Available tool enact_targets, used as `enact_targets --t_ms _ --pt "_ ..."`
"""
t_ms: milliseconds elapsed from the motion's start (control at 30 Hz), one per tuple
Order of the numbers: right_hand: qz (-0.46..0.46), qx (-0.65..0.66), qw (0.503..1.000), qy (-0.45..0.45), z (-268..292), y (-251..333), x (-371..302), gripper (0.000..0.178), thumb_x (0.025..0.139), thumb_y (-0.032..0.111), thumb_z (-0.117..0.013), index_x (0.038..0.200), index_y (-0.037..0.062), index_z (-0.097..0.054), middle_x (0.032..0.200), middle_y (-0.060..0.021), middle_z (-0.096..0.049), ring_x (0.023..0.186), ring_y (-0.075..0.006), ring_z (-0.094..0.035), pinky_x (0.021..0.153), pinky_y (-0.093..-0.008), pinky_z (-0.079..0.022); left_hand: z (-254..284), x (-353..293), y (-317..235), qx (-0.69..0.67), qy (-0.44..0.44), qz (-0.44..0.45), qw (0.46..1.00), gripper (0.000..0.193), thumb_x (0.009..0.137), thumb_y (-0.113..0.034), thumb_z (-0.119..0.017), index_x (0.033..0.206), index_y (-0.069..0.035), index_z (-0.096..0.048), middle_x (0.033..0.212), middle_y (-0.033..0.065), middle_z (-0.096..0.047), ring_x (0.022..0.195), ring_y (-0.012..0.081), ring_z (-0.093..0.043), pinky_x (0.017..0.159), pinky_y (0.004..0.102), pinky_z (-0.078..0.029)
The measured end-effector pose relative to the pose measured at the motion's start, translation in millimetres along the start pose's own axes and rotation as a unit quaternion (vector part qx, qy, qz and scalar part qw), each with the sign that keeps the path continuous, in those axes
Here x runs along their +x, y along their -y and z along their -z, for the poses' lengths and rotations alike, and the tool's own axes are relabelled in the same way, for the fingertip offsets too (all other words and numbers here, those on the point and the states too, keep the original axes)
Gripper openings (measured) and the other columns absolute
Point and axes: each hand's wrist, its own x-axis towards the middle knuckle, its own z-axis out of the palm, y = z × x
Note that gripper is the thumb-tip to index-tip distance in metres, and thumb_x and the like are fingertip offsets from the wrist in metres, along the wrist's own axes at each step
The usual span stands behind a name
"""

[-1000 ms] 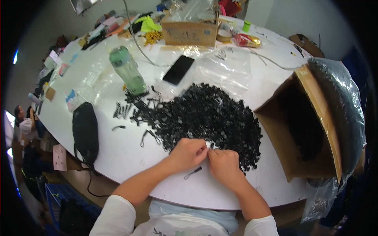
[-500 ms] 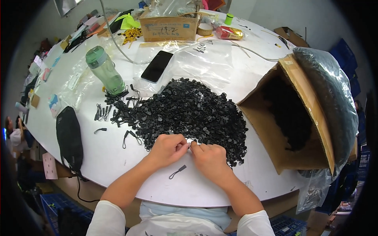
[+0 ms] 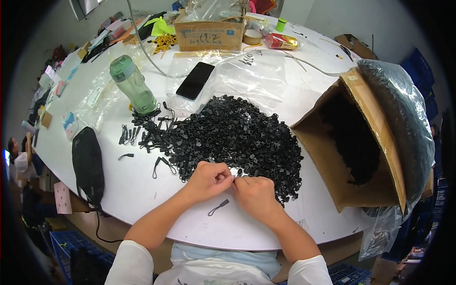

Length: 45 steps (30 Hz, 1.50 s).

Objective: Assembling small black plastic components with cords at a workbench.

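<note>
On your far left, near the desk point(image 3: 142, 199) edge, lies a black pouch point(image 3: 88, 164), and behind it stands a green bottle point(image 3: 133, 85). Next to the bottle sit little black looped cords point(image 3: 142, 135), well apart from your hands.

Your left hand point(image 3: 209, 179) is curled almost shut, with its fingertips pinching something tiny. Your right hand point(image 3: 256, 194) is curled the same way, and the two hands touch at the fingertips. The tiny thing between them is too small to make out, but it looks like one small black piece from the pile. Just below your hands, one loose cord point(image 3: 218, 207) lies alone on the white desk.

A second ago your hands were pinched together in the same way, and the loose cord lay in the same place. So not much has changed: you seem to be at the same small joining step.

Right behind your hands is the big pile of black pieces point(image 3: 237, 137), touching your knuckles. The desk edge curves close under your wrists, so you have only a thin strip of bare room there. On your right, the open cardboard box point(image 3: 361, 190) lies tipped on its side, near your right hand, with a plastic bag point(image 3: 403, 118) over it.
</note>
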Motion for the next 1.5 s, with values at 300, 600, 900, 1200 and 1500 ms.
enact_targets --t_ms 300,600,900,1200,1500 --pt "-0.044 0.025 0.999 0.005 3.6 3.0 1.4 0.016 0.075 0.015 -0.073 0.083 0.0051 -0.064 0.063 -0.0068 -0.061 0.052 -0.0231 -0.061 0.048 -0.0333 -0.047 0.0 -0.9 -0.3 -0.012 0.002 0.012 1.000 0.011 0.081 -0.006 -0.069 0.072 0.000 -0.065 0.054 0.0016 -0.057 0.047 0.0040 -0.048 0.044 0.0207 -0.036" --pt "-0.041 0.038 0.998 -0.015 6.8 2.0 3.1 0.014 0.078 0.015 -0.071 0.083 0.0042 -0.064 0.062 -0.0084 -0.060 0.050 -0.0252 -0.060 0.048 -0.0352 -0.047 5.5 0.1 -2.8 -0.046 0.009 0.051 0.998 0.013 0.085 -0.011 -0.069 0.078 0.001 -0.068 0.057 0.0024 -0.060 0.049 0.0039 -0.049 0.046 0.0211 -0.037" --pt "-0.016 0.045 0.995 -0.087 6.6 0.9 3.8 0.015 0.078 0.016 -0.073 0.074 0.0062 -0.062 0.057 -0.0039 -0.057 0.047 -0.0194 -0.057 0.044 -0.0308 -0.043 8.1 1.7 -0.2 -0.019 0.060 0.047 0.997 0.025 0.090 -0.019 -0.061 0.075 0.001 -0.064 0.051 0.0042 -0.054 0.045 0.0079 -0.046 0.044 0.0249 -0.037" --pt "0.074 0.094 0.991 -0.059 9.0 0.3 6.0 0.018 0.073 0.015 -0.074 0.069 0.0087 -0.058 0.056 -0.0022 -0.053 0.047 -0.0197 -0.055 0.046 -0.0322 -0.042 15.8 4.1 -1.5 -0.131 0.157 0.036 0.978 0.026 0.089 -0.016 -0.060 0.068 -0.001 -0.056 0.052 0.0010 -0.048 0.047 0.0083 -0.039 0.044 0.0278 -0.033" --pt "0.037 0.058 0.993 -0.096 9.6 -0.5 5.2 0.016 0.071 0.013 -0.076 0.082 0.0051 -0.067 0.053 0.0002 -0.052 0.045 -0.0160 -0.052 0.044 -0.0295 -0.038 5.1 -1.7 -1.1 -0.120 -0.059 0.040 0.990 0.025 0.088 -0.011 -0.064 0.067 -0.001 -0.056 0.051 -0.0023 -0.046 0.048 0.0033 -0.037 0.043 0.0238 -0.029"
